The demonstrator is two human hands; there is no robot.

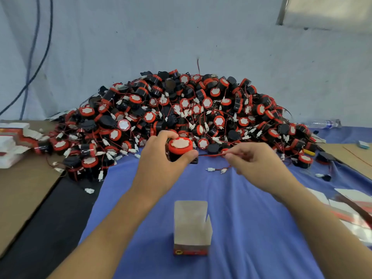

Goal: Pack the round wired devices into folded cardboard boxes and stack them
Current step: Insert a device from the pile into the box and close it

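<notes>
My left hand (161, 158) grips one round device (179, 146), black with a red rim and white centre, just in front of the pile. Its red wire (211, 155) runs rightward into my right hand (253, 162), which pinches it; white connectors (216, 170) dangle below. Behind both hands rises a big heap of the same wired devices (181, 109). An open folded cardboard box (191, 228), flaps up, red at its base, stands upright on the blue cloth (251, 228) between my forearms.
Flat unfolded boxes lie at the left (12, 146) and at the right edge (350, 210). Brown cardboard sheets (24, 190) flank the cloth. A plastic bottle (322, 123) lies behind the pile at right. Blue cables (30, 57) hang on the wall.
</notes>
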